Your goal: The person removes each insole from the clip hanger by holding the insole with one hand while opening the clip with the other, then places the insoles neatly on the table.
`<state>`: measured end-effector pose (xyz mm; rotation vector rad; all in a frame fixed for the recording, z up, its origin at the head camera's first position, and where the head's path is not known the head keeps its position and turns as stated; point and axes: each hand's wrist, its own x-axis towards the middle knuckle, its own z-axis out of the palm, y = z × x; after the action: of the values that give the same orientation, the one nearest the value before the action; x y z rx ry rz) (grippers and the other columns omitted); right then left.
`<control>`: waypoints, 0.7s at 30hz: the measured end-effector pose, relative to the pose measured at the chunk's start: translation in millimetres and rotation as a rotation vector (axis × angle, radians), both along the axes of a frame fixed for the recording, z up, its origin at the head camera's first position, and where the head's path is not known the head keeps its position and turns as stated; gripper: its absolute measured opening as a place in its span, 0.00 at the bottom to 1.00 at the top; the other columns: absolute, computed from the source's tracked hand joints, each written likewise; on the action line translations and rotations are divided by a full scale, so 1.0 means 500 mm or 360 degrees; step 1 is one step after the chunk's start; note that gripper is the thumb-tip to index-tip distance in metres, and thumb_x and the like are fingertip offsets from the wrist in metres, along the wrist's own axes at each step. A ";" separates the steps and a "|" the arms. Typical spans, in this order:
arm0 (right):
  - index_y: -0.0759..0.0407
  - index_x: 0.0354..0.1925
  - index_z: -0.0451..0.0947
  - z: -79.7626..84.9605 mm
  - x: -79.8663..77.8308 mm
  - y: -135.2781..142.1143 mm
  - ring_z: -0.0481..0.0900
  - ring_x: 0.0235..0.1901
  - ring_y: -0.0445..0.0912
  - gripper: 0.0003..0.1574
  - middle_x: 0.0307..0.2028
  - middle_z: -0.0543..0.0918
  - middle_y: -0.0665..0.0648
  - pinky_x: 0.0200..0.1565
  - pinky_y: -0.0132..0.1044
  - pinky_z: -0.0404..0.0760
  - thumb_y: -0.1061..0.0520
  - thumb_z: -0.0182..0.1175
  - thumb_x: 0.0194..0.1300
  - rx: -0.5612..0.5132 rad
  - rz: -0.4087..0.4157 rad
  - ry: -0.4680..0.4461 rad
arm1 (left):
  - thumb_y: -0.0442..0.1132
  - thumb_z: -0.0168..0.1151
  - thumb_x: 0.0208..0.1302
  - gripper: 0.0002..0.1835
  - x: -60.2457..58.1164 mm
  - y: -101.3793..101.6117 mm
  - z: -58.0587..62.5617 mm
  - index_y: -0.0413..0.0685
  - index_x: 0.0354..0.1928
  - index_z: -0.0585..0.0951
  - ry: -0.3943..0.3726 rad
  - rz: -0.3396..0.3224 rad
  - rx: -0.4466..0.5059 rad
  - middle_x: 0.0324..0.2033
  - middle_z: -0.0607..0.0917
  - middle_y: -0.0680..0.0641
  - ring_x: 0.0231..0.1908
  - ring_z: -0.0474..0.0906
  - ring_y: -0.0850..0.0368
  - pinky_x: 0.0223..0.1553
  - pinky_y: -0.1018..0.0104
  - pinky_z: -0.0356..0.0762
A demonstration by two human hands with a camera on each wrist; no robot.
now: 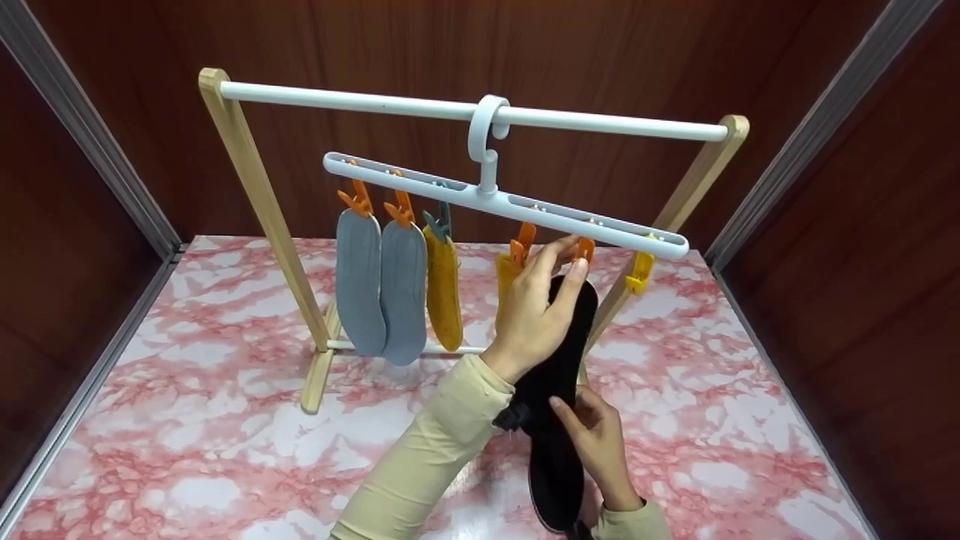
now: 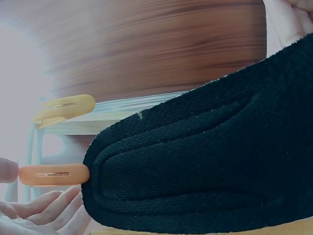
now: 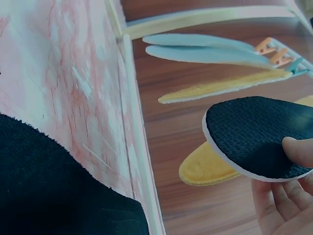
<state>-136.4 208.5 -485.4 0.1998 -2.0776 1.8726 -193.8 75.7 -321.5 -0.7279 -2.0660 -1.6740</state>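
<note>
A black insole (image 1: 555, 367) hangs with its upper end at an orange clip (image 1: 586, 251) on the white hanger (image 1: 420, 182). My left hand (image 1: 536, 311) pinches that clip, thumb in front and fingers behind it. In the left wrist view, the clip (image 2: 55, 175) meets the rounded end of the black insole (image 2: 171, 171). Lower down, my right hand (image 1: 600, 435) pinches the insole, and the right wrist view has the thumb on its dark face and fingers beneath. A second black insole (image 1: 556, 480) is below my right hand; its upper part is hidden.
Two grey insoles (image 1: 360, 285) and a yellow insole (image 1: 444, 292) hang from clips on the left; another yellow insole (image 1: 505, 281) is partly behind my left hand. A yellow clip (image 1: 640, 274) hangs at the right end. The rack (image 1: 259, 187) stands on a marbled table (image 1: 225, 450) between brown walls.
</note>
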 end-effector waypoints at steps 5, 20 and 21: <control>0.72 0.38 0.80 0.000 0.003 0.001 0.83 0.32 0.41 0.07 0.33 0.85 0.60 0.36 0.30 0.81 0.69 0.63 0.60 0.0025 0.0017 -0.0001 | 0.41 0.47 0.74 0.20 -0.004 0.004 -0.001 0.37 0.62 0.70 -0.0046 -0.0054 0.0017 0.57 0.77 0.40 0.59 0.74 0.53 0.61 0.71 0.70; 0.74 0.36 0.80 0.005 0.009 0.003 0.82 0.31 0.39 0.06 0.31 0.85 0.54 0.36 0.28 0.80 0.70 0.62 0.59 0.0005 0.0018 -0.0037 | 0.37 0.52 0.71 0.16 -0.009 0.011 0.007 0.35 0.56 0.73 -0.0093 -0.0127 0.0258 0.49 0.81 0.39 0.50 0.78 0.52 0.56 0.71 0.74; 0.74 0.36 0.80 0.006 0.009 0.003 0.82 0.31 0.39 0.06 0.31 0.85 0.54 0.36 0.28 0.80 0.70 0.62 0.59 0.0007 0.0015 -0.0038 | 0.37 0.52 0.71 0.16 -0.009 0.012 0.008 0.35 0.55 0.73 -0.0107 -0.0126 0.0275 0.48 0.81 0.39 0.50 0.78 0.52 0.56 0.71 0.74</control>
<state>-131.8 209.8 -482.5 0.1897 -2.1003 1.8853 -198.1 81.5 -317.6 -0.7138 -1.9286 -1.9175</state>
